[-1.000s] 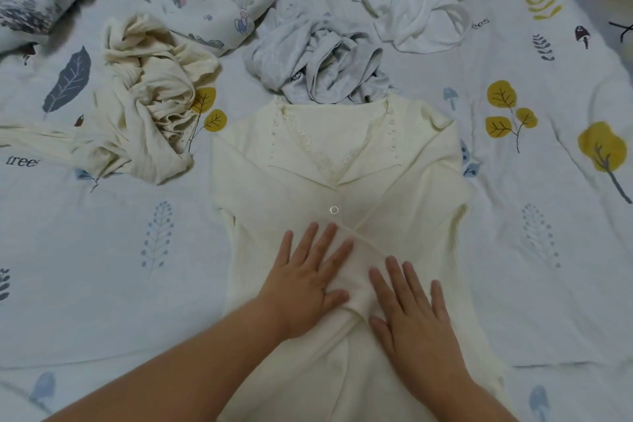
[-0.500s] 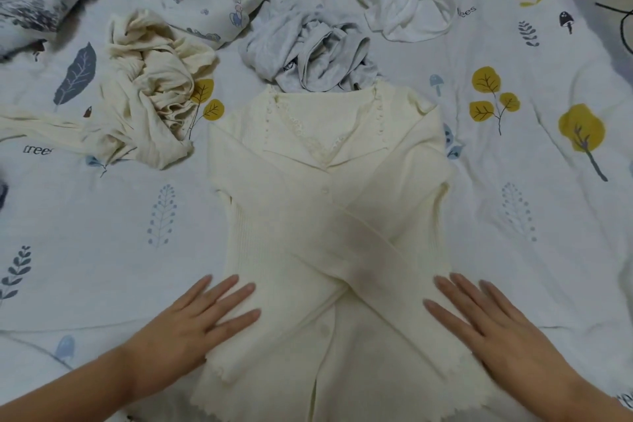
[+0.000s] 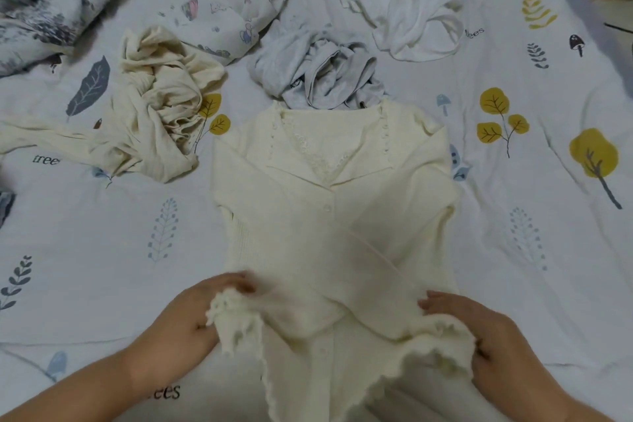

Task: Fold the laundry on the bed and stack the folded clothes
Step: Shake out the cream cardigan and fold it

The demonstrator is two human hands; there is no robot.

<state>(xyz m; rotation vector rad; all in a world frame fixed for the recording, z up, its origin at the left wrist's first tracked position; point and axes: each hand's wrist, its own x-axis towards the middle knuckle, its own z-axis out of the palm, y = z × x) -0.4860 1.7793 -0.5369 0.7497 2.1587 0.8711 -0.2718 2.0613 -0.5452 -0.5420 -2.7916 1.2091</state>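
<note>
Your left hand pinches the frilled lower corner of the cream knitted cardigan with lace collar on its left side, with the fingers curled round a small bunch of fabric. Your right hand grips the opposite lower corner in the same way, with the scalloped hem gathered under the thumb. The cardigan lies flat in the middle of the white bed sheet printed with leaves and trees, the collar far from you, and both sleeves are crossed over the chest.

I judge that you prepare to bring the hem up toward the collar. The risk is in the crossed sleeves: they only rest on the body, nothing holds them, so if you lift the corners fast or unevenly they can slide off and the fold opens. The knit looks soft and stretchy, so a grip on the corners alone can let the middle of the hem sag and make a crooked edge.

Just beyond the collar lies a crumpled pale grey garment, touching or almost touching it. If the fold goes too far, the hem can catch on it. The crumpled beige ribbed garment lies near the left shoulder, and a crumpled white garment is further away at the top. I see no folded stack yet.
</note>
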